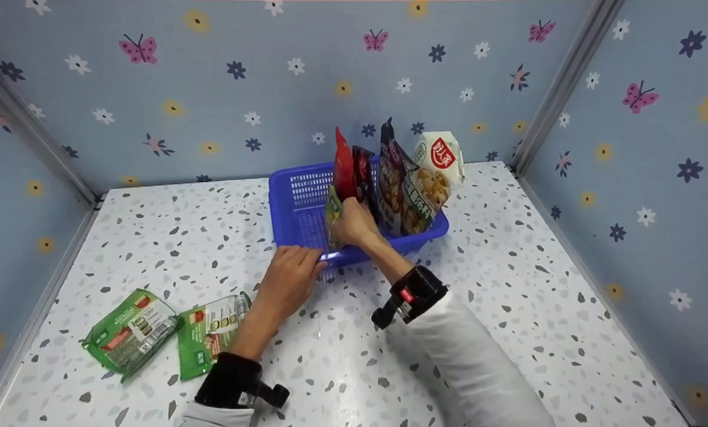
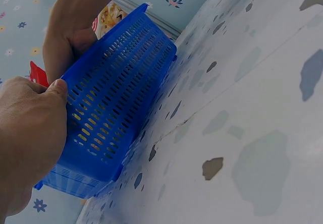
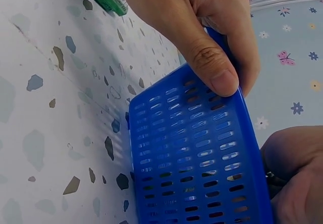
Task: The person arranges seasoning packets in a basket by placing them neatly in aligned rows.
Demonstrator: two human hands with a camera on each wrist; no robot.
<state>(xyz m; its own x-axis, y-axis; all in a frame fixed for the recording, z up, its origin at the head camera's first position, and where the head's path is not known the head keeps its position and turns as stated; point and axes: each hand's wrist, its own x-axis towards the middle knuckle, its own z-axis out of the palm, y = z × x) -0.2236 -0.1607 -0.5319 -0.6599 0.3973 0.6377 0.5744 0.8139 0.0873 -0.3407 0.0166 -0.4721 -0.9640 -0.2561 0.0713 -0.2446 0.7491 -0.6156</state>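
A blue plastic basket (image 1: 283, 222) with slotted walls stands near the back wall. My left hand (image 1: 290, 273) grips its front rim, thumb outside, as the right wrist view shows. Inside the basket, my right hand (image 1: 357, 224) holds a small yellow-green packet (image 1: 332, 216) upright; the fingertips are hidden. Behind that hand stand a red packet (image 1: 343, 166) and a dark red packet (image 1: 363, 172). To the right, a dark pouch (image 1: 391, 184), a green-labelled pouch (image 1: 419, 204) and a white pouch (image 1: 440, 169) lean upright in the basket.
Two green packets, a left one (image 1: 133, 332) and a right one (image 1: 203, 335), lie on the speckled white table (image 1: 354, 367) at the left; my left forearm partly covers the right one. Patterned blue panels (image 1: 330, 77) enclose the table at the back and sides.
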